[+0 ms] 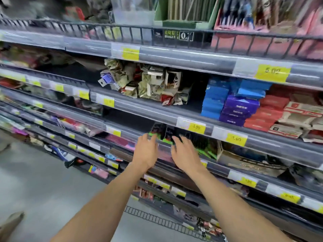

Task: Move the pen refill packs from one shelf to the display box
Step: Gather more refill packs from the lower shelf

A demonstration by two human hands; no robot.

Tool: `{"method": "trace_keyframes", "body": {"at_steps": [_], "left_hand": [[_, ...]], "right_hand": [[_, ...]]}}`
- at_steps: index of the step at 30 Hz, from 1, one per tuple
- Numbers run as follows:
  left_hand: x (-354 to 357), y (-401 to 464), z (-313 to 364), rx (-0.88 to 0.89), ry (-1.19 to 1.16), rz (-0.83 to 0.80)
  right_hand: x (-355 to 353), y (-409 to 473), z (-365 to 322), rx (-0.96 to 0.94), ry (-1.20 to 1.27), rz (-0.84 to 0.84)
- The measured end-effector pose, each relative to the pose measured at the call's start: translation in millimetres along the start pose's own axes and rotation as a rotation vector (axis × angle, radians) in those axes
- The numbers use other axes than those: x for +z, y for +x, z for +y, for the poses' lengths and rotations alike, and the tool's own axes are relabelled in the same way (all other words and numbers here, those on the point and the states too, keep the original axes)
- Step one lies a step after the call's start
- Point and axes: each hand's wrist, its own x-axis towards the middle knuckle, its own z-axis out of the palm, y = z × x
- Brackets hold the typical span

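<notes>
Green-and-black pen refill packs (162, 135) stand in a dark holder on the shelf under the yellow 1.00 price tags. Both my hands reach in at them. My left hand (146, 151) has its fingers stretched forward, its fingertips at the green edge of the left packs. My right hand (183, 152) lies beside it, with its fingertips over the black-and-green packs. Motion blur hides whether its fingers grip a pack. More green packs (206, 151) lie to the right of my right hand. A brown cardboard display box (244, 159) stands on the same shelf, further right.
The shelf rail (262, 142) with price tags runs just above my hands. The shelf above holds crumpled small packs (148, 82) and blue, purple and red boxes (241, 105). Lower shelves stick out below my forearms. The grey floor (43, 180) lies at the left.
</notes>
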Motion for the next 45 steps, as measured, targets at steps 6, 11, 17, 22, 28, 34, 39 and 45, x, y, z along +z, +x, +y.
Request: {"method": "trace_keyframes", "body": {"at_steps": [6, 11, 17, 22, 28, 34, 39, 45], "left_hand": [[9.0, 65.3, -34.5, -0.11, -0.24, -0.018], [6.5, 109.5, -35.5, -0.359, -0.491, -0.17], [22.5, 130.9, -27.8, -0.546, -0.94, -0.326], [13.3, 123.6, -41.6, -0.509, -1.056, -0.422], [-13.9, 94.5, -50.0, -0.352, -1.202, -0.473], [-19.6, 66.9, -54.9, -0.33, -1.431, -0.462], [-21.6, 51.9, -58.9, -0.356, -1.542, -0.553], [-16.3, 46.9, -51.4, -0.473, -1.521, -0.621]], "right_hand": [[22.6, 79.8, -27.0, 0.479, 0.281, -0.083], [32.7, 108.6, -39.1, 0.64, 0.321, -0.043], [50.6, 114.6, -64.7, 0.856, 0.448, 0.104], [51.5, 108.4, -74.4, 0.949, 0.736, 0.251], [56.2, 88.8, -94.8, 0.828, 1.009, 0.404], [57.3, 69.5, -105.0, 0.76, 1.071, 0.46], [57.6, 52.5, -109.0, 0.778, 1.248, 0.493], [50.5, 45.7, -97.9, 1.004, 1.576, 0.526]]}}
